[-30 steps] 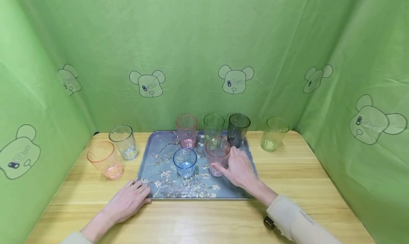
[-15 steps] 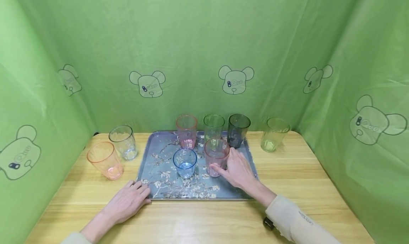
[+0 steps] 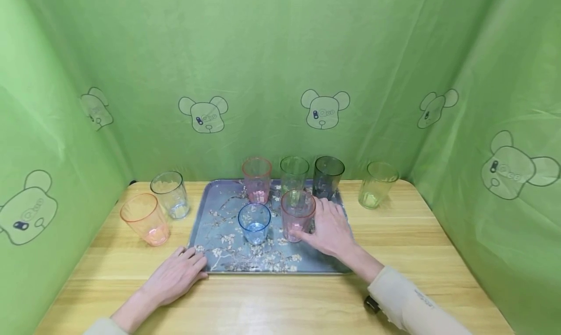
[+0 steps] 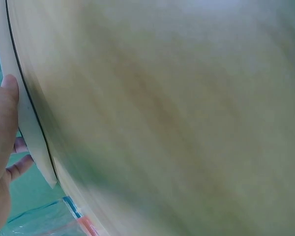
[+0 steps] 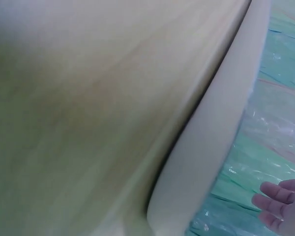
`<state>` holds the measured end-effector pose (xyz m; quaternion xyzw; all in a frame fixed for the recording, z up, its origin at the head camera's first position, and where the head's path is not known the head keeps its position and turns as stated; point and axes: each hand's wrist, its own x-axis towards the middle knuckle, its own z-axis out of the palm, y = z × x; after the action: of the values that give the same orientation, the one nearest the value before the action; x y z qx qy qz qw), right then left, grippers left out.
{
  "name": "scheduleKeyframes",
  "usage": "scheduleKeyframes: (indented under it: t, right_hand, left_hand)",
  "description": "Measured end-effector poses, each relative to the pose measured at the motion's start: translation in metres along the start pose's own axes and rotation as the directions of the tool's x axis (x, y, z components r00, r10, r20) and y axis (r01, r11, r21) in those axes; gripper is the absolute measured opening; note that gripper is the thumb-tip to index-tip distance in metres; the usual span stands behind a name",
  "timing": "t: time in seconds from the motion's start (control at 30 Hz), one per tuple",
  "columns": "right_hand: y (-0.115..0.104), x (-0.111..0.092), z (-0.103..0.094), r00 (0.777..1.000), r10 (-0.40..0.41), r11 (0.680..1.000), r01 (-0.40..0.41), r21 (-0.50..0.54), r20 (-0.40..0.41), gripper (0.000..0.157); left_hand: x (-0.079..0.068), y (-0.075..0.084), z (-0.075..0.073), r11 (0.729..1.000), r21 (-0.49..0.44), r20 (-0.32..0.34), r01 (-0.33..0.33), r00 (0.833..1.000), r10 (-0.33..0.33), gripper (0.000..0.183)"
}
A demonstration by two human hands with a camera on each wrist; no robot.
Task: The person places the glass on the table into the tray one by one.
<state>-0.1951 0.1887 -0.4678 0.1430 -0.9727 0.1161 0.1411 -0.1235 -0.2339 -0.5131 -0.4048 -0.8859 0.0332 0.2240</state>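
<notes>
1. Green curtain (image 3: 263, 47) hangs around the far side and both flanks of the table, printed with bear heads.
2. The wooden table (image 3: 280, 306) fills the space below it.
3. On it lies a blue tray (image 3: 219, 237) patterned with blossoms, its far edge along the table's far edge.
4. I see the person's right hand (image 3: 328, 232) at the right side of a mauve glass. The fingers and thumb are curled about it, thumb across the near side; how firmly, I cannot tell.
5. The left hand (image 3: 177, 274) rests at the tray's near left corner, fingers loosely bent and touching it.
6. That mauve glass (image 3: 298, 212) stands upright on the tray, a little right of its middle.
7. An orange glass (image 3: 145, 219) stands off the tray, towards the table's left edge.
8. Just beyond it is a clear glass (image 3: 171, 196) with a dark rim, nearer the table's far left corner.
9. Along the tray's far edge stand a pink glass (image 3: 257, 179), a green glass (image 3: 294, 174) and a dark grey glass (image 3: 327, 179), the last near the far right corner.
10. A yellow-green glass (image 3: 378, 186) stands right of the tray, near the table's far right corner.
11. The blue glass (image 3: 255, 223), shortest of the lot, stands left of the mauve one, near but apart.
12. Something small and black (image 3: 372, 304) shows beside the right sleeve (image 3: 412, 301).
</notes>
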Motion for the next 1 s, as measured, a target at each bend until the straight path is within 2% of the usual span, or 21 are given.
scheduleKeyframes:
  t: [0.27,0.53,0.77,0.9,1.0]
  right_hand:
    - [0.012,-0.006,-0.014,1.0,-0.022,1.0,0.022,-0.013,0.014,0.13]
    - [0.029,-0.013,-0.032,0.997,-0.073,0.99,0.07,-0.119,-0.016,0.135]
    - [0.045,-0.014,-0.051,0.993,-0.097,0.985,0.086,-0.151,-0.066,0.135]
    - [0.056,-0.012,-0.063,0.991,-0.088,0.979,0.069,-0.19,-0.097,0.133]
    - [0.066,-0.011,-0.076,0.991,-0.053,0.985,0.032,-0.168,-0.123,0.133]
  left_hand:
    - [0.0,0.001,0.0,1.0,-0.003,0.005,0.005,1.0,-0.005,0.025]
    - [-0.001,0.002,0.001,1.0,-0.006,0.008,0.011,1.0,-0.011,0.026]
    - [0.0,0.0,0.001,1.0,-0.001,-0.004,-0.001,1.0,0.001,0.025]
    - [0.0,-0.001,0.002,1.0,0.003,-0.003,-0.004,1.0,0.004,0.025]
    - [0.0,-0.001,0.003,1.0,0.002,-0.006,-0.006,1.0,0.006,0.025]
